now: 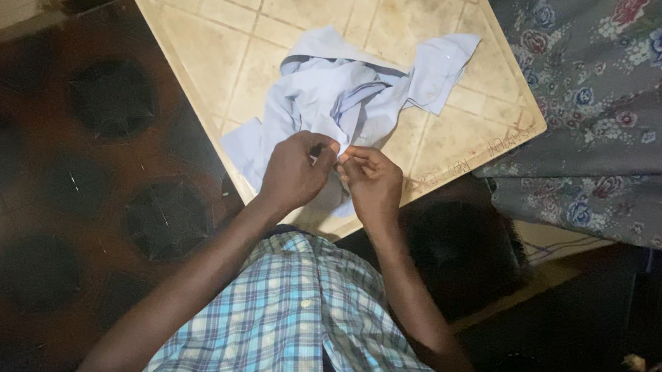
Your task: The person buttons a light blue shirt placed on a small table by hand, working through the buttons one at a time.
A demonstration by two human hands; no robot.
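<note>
Crumpled pale-blue cotton shirt (349, 101), soft and creased, lying on a square beige board (198, 38) with a scored tile pattern. At the board's near edge, left hand (295, 172) and right hand (373, 182) each pinch a fold of the shirt, fingertips meeting. Floral fabric (631, 104) lies just beside the board.

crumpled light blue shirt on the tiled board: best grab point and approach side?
Probably the near edge of the crumpled light blue cotton shirt, where the left hand and right hand pinch it. It lies bunched on the beige tile-patterned board; that hem faces the person, so come from the near side, pinching from above.
</note>
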